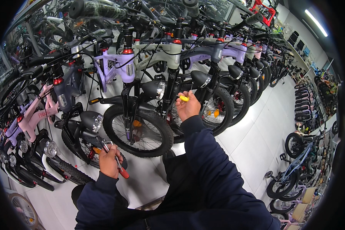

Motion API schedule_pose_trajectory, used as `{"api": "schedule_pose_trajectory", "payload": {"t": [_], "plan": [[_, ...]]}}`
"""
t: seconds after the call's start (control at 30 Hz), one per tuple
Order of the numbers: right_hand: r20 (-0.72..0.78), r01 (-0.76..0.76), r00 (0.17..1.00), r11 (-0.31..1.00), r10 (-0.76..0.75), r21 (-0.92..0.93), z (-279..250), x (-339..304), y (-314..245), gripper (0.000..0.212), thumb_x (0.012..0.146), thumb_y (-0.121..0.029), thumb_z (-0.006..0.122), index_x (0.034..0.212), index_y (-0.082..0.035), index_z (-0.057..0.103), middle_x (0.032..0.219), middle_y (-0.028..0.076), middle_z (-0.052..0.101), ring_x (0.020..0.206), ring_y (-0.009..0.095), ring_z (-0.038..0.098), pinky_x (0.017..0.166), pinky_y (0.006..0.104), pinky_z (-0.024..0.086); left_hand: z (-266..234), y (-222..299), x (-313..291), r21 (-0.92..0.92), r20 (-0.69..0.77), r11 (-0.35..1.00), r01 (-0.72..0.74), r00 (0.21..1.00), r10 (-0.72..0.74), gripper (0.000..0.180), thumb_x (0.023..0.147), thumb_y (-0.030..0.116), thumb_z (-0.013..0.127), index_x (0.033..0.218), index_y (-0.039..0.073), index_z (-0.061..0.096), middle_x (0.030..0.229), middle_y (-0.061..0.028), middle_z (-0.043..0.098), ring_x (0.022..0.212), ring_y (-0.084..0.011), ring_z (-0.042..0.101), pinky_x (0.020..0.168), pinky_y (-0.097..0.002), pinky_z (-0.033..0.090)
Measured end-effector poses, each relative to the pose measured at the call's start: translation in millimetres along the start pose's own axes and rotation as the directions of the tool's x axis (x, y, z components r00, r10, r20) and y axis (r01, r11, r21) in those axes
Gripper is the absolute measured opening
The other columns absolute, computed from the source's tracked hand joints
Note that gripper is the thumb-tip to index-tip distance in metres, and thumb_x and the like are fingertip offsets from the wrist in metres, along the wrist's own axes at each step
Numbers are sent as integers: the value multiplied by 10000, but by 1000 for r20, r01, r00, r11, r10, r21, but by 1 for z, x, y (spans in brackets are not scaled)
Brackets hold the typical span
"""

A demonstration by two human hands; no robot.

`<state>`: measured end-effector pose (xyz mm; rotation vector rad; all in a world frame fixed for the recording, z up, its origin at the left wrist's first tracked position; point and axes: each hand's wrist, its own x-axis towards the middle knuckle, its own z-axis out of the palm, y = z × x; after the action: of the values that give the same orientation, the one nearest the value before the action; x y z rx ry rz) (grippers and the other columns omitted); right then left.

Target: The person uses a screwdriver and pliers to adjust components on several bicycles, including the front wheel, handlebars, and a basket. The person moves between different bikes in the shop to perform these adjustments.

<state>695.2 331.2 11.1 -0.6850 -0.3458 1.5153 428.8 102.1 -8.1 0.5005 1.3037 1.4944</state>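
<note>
My right hand (188, 106) is closed around a short yellow handle (184, 98), with a thin dark shaft just above the fingers; it looks like a small screwdriver. It is raised beside a black headlight (200, 79) on the front of a bicycle; whether the tip touches it I cannot tell. Lower and to the left, my left hand (110, 160) is wrapped round metal tools. A red handle (123, 173) sticks out below the palm and a bent silver rod (108, 143) shows above the fingers. That hand is near a front wheel under another black headlight (91, 121).
Bicycles stand packed in a row, a purple frame (122, 65) and a pink frame (35, 119) among them, with front wheels (138, 130) towards me. Handlebar grips (97, 10) jut overhead. A pale tiled floor (253, 130) runs right to small bikes (291, 168) and shelves.
</note>
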Motion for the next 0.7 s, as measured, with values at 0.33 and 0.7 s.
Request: {"api": "schedule_pose_trajectory", "payload": {"t": [0.33,0.7], "plan": [[-15,-7,1000,990,9,142,5,-1,-1,268,986,-318,505,976,-52,538,873,112,627,655,204,568,590,292,472,2,-4,2,39,-10,999,2,1000,-2,153,960,206,516,944,54,519,695,-24,513,555,-152,501,499,-284,400],[-9,-36,999,999,36,29,6,-5,-8,210,976,-263,528,952,-54,527,865,110,625,664,165,569,590,277,471,1,-7,5,28,-14,999,18,1000,-18,124,959,188,510,943,65,517,691,-20,521,547,-147,509,492,-280,405]]}}
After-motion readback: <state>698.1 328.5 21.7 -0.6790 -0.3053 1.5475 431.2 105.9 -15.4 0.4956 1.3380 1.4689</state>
